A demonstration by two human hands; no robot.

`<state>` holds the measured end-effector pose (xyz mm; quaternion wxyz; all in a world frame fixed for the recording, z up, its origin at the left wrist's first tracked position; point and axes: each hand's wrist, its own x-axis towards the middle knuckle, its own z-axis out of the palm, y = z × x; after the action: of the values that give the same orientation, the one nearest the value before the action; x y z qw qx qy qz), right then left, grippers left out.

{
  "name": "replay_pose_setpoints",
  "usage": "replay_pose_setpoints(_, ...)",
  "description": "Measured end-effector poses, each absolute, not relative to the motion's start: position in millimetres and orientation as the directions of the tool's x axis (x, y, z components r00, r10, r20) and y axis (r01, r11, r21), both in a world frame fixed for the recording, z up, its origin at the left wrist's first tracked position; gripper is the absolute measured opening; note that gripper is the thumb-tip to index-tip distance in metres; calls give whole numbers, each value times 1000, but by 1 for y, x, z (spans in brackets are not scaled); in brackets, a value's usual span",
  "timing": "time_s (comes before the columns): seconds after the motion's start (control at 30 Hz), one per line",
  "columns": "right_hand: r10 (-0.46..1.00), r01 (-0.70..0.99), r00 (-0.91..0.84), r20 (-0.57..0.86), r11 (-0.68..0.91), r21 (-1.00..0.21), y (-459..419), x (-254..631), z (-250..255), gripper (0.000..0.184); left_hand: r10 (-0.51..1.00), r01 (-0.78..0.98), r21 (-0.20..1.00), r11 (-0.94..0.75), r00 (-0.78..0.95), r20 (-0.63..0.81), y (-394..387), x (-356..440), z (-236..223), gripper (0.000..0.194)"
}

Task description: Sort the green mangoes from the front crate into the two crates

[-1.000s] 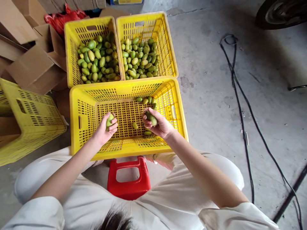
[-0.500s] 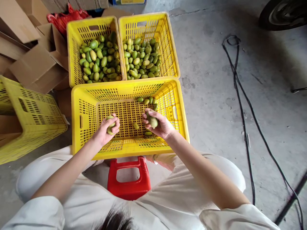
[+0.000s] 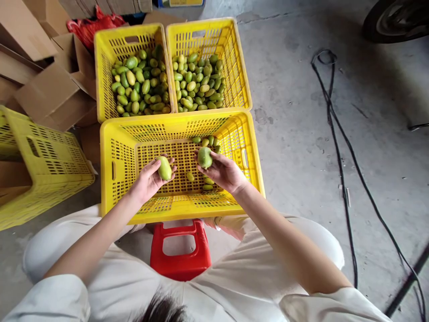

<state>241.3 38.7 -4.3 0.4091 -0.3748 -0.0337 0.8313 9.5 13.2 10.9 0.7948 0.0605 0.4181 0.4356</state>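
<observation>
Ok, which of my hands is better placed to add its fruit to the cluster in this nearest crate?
Right, I'd say: the right hand holds its green fruit near the cluster, while the left hand holds its yellow-green fruit over the left half of the yellow crate.

– What's before us?
– A wide crate (image 3: 182,215), fruit (image 3: 211,140) in its right half; behind it, a left crate (image 3: 129,28) and a right crate (image 3: 201,23), both with fruit
– And around us?
– Boxes (image 3: 47,94) at left, a cable (image 3: 343,192) on the floor (image 3: 291,134) at right, a stool (image 3: 180,267) by the wide crate's near side
</observation>
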Motion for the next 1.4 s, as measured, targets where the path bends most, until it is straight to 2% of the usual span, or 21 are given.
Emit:
replay_pose_setpoints(0.17, 674, -628, -438, -595, -703, -334, 34, 241, -11, 27, 768, -684, 417, 599, 344, -540, 10, 9, 12, 27)
replay_pose_setpoints(0.33, 603, -541, -486, -632, -776, -325, 34, 241, -16, 24, 737, -674, 394, 625, 344, -581, 11, 11, 15, 25)
replay_pose_setpoints(0.47, 631, -622, -442, -638, -728, -289, 38, 241, -12, 16, 717, -719, 365, 592, 263, -645, 15, 11, 15, 25)
replay_pose_setpoints(0.57, 665, -657, -403, -629, -689, -307, 39, 241, -8, 26, 730, -700, 407, 587, 241, -639, 17, 9, 14, 20)
replay_pose_setpoints(0.67, 684, -652, -398, -611, -679, -336, 38, 241, -7, 30, 767, -662, 459, 593, 291, -572, 16, 7, 14, 19)
replay_pose_setpoints(0.8, 659, -571, -495, -567, -738, -360, 36, 244, -9, 21, 749, -602, 461, 652, 416, -516, 12, 6, 18, 22)
replay_pose_setpoints(0.97, 539, -428, -637, -551, -842, -329, 35, 243, -10, 28, 709, -517, 489, 703, 450, -544, 9, 8, 14, 13)
replay_pose_setpoints(1.07, 616, -523, -574, -540, -783, -337, 37, 243, -8, 26, 725, -570, 466, 677, 403, -559, 13, 8, 12, 19)
replay_pose_setpoints(1.17, 705, -594, -461, -539, -697, -403, 40, 244, -5, 23, 727, -625, 439, 646, 328, -603, 18, 5, 14, 25)
replay_pose_setpoints(1.3, 773, -610, -367, -518, -620, -493, 41, 245, -4, 29, 750, -584, 513, 629, 285, -597, 22, 0, 14, 28)
replay_pose_setpoints(1.4, 778, -622, -355, -518, -610, -491, 39, 244, -2, 33, 771, -551, 556, 622, 309, -557, 21, -2, 13, 28)
